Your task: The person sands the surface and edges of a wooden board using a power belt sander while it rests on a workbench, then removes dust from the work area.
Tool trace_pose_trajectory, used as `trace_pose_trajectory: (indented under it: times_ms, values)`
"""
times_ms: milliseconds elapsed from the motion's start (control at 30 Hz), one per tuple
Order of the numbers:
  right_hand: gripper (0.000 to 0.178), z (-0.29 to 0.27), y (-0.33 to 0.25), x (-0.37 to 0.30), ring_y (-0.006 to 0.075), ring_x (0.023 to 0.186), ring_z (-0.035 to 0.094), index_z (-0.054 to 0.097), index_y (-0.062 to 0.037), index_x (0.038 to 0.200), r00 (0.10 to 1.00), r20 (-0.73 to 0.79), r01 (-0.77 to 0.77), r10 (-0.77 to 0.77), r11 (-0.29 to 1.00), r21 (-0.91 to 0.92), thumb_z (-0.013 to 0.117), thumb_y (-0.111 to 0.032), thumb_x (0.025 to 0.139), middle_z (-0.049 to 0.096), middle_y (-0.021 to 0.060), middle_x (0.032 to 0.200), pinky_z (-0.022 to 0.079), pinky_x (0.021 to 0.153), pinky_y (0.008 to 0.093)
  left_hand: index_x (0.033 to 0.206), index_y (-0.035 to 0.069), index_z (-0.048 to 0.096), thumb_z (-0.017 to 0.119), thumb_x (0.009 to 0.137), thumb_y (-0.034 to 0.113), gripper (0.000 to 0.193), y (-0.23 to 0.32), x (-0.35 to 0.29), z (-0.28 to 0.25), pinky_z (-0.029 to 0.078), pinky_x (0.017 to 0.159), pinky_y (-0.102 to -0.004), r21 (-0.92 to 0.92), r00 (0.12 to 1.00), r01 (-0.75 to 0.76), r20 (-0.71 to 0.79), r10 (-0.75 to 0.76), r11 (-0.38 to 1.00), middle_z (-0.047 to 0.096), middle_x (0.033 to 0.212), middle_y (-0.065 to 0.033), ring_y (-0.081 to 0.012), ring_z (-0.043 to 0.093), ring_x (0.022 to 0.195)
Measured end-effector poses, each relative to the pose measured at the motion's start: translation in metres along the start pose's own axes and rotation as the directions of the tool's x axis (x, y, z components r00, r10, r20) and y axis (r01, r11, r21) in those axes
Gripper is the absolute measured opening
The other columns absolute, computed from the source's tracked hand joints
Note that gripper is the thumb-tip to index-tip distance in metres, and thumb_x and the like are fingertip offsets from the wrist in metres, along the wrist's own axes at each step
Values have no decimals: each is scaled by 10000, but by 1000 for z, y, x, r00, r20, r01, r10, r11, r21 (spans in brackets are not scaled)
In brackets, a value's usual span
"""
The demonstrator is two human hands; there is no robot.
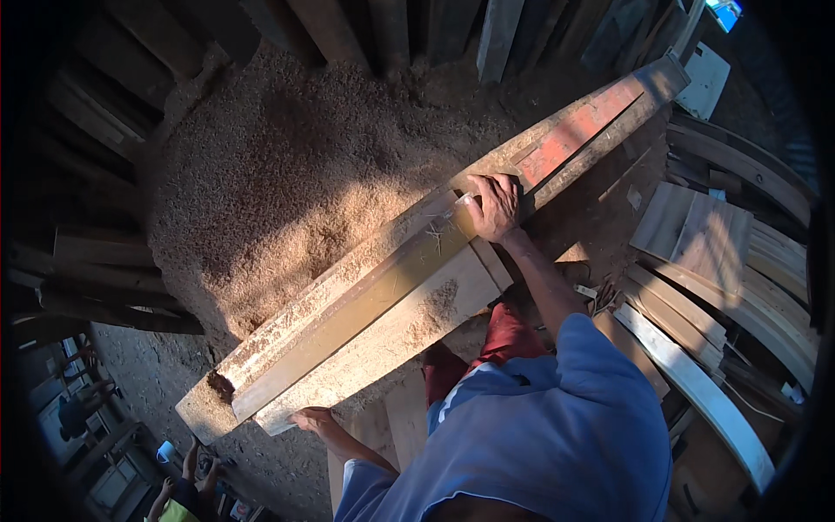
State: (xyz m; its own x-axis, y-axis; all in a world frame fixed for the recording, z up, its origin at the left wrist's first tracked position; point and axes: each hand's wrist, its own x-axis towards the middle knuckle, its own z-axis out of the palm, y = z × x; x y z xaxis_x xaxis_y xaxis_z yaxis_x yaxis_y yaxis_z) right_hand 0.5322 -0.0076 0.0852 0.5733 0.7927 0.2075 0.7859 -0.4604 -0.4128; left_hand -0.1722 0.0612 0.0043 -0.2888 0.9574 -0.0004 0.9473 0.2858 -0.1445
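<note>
A long, narrow wooden bench or machine bed (209,409) runs diagonally from lower left to upper right, dusted with shavings. Along it lies a smooth yellowish-brown board (365,300). On its near side is a wider pale plank (357,361) with sawdust on top. My left hand (313,420) grips the near edge of the pale plank close to its lower-left end, its fingertips partly hidden. Further up, my right hand (496,207) is curled over the upper end of the yellowish-brown board, thumb apart from the fingers. Just beyond it is a red-orange panel (578,129).
A large heap of wood shavings (287,191) spreads beyond the bed. Upright timbers (391,35) line the back. Stacked boards (696,235) and curved planks (704,391) lie at right. At lower left, another person's legs (187,474) show.
</note>
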Motion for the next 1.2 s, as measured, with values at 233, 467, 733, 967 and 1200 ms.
trace_pose_trajectory:
  times_ms: [233, 467, 733, 967, 1200]
  values:
    - [456, 6, 3, -1, 335, 1277, 494, 601, -133, 1356, 1000, 16, 24, -24, 1000, 12, 657, -284, 930, 665, 102, 1245, 381, 1023, 581, 1167, -162, 504, 726, 868, 367, 647, 15, -4, -42, 574, 789, -540, 136, 966, -19, 259, -17, 991, 676, 1002, -321, -490, 686, 918]
    - [399, -13, 19, 1, 389, 1155, 587, 584, -48, 1335, 983, -174, 16, 53, 929, 370, 661, -207, 977, 654, 189, 1198, 437, 1023, 489, 1324, -154, 420, 736, 917, 484, 820, -37, 37, -7, 596, 827, -492, 331, 922, 79, 335, -195, 940, 682, 1156, -288, -416, 712, 1073]
    - [332, 4, 199, -190, 378, 1035, 692, 693, -29, 1231, 618, 249, -779, 745, 622, 73, 608, -264, 1012, 719, 222, 1077, 535, 929, 473, 1585, 3, 338, 595, 970, 638, 920, 258, -68, -143, 226, 1213, -585, -366, 818, -573, -196, 541, 734, 364, 1611, -271, -437, 334, 1476]
    - [316, 180, 383, -393, 356, 1044, 707, 734, -56, 1069, 712, 447, -580, 541, 812, -59, 702, -329, 914, 745, 188, 1096, 474, 989, 581, 1551, -20, 394, 514, 923, 748, 999, 360, -97, -147, 233, 1194, -609, -180, 522, -847, -99, 847, 500, 437, 1536, -276, -474, 373, 1422]
    - [603, 257, 472, -393, 375, 1087, 700, 666, 14, 1294, 491, 548, -557, 677, 728, -400, 700, -449, 909, 727, 253, 1148, 524, 980, 482, 1491, -72, 430, 430, 969, 715, 945, 388, -97, -148, 288, 1133, -609, -137, 469, -878, -67, 881, 458, 453, 1455, -349, -497, 438, 1347]
